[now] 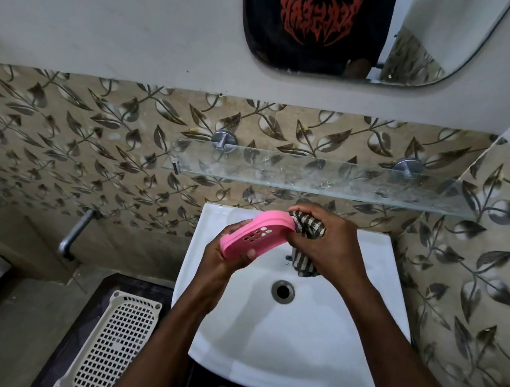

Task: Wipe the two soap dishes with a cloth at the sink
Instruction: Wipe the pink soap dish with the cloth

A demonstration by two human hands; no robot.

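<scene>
Above the back half of the white sink (321,345), both hands meet over the basin. The left hand (222,259) grips a pink soap dish (258,234) by its lower left end, fingers curled under it and thumb on the rim, so the dish tilts with its drain holes facing up. The right hand (332,245) is closed around a striped cloth (309,226), pressing a bunched part against the dish's upper right end; a loose tail of cloth hangs below the palm, probably covering the tap. The drain (283,291) lies beneath the hands. A glass shelf (319,175) runs along the leaf-patterned tiles behind. Only one soap dish is visible.
</scene>
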